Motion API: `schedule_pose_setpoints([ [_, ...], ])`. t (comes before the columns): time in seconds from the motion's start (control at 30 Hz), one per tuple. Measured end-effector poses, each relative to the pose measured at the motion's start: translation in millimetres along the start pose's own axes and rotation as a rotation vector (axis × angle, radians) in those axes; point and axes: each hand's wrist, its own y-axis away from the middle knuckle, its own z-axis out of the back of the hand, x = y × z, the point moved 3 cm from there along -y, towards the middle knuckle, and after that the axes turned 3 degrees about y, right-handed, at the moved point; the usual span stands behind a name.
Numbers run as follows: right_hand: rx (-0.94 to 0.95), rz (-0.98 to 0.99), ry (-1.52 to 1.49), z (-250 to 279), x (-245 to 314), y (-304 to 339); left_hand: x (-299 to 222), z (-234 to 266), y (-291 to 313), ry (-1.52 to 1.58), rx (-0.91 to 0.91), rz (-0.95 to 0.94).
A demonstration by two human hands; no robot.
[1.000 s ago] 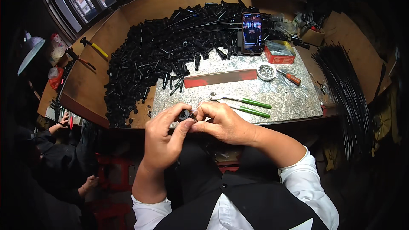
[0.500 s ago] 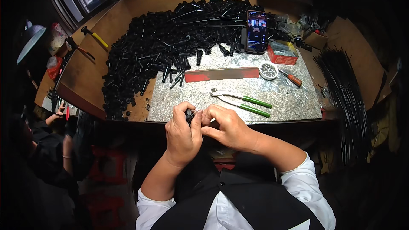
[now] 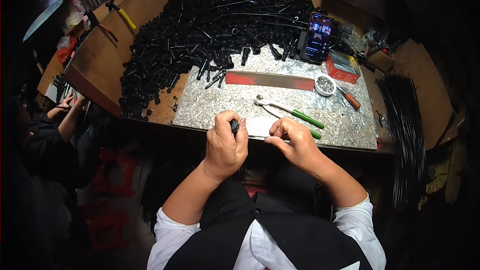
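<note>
At the front edge of the stone work slab, my left hand (image 3: 224,145) is closed around a small black plastic part (image 3: 234,127), mostly covered by the fingers. A thin pale sliver shows by that thumb tip. To its right and apart from it, my right hand (image 3: 299,145) has thumb and forefinger pinched together; whatever is between them is too small to make out. Just beyond the right hand lie end-cutting pincers (image 3: 306,119) with green grips, partly covered by that hand. A long red and grey bar (image 3: 270,81) rests farther back.
A heap of black plastic parts (image 3: 175,45) fills the back left. At the right stand a phone (image 3: 318,37), a red box (image 3: 342,72), a white cup of small metal pieces (image 3: 325,85) and an orange-handled screwdriver (image 3: 352,101). Black rods (image 3: 407,135) hang beyond; a co-worker's arm (image 3: 67,125) shows left.
My right hand has drawn away to the right from my left hand, opening a gap. The left hand still holds the black part. The whole view has shifted and tilted slightly.
</note>
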Motion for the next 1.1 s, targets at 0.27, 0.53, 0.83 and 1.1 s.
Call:
schedule_pose_setpoints([
  [0.27,-0.099,0.088,0.478,18.7,-18.1,3.1,12.4,5.5,17.6,0.109,-0.013,0.182],
  [0.53,0.139,-0.148,0.723,25.3,-47.0,13.1,19.7,6.4,23.6,0.632,0.108,0.494],
  [0.83,0.11,0.03,0.778,20.7,-54.2,7.0,18.1,2.9,27.5,0.543,0.14,0.403],
  [1.1,-0.056,-0.237,-0.041,35.9,-22.8,10.0,15.9,5.1,29.2,0.686,0.278,0.4],
])
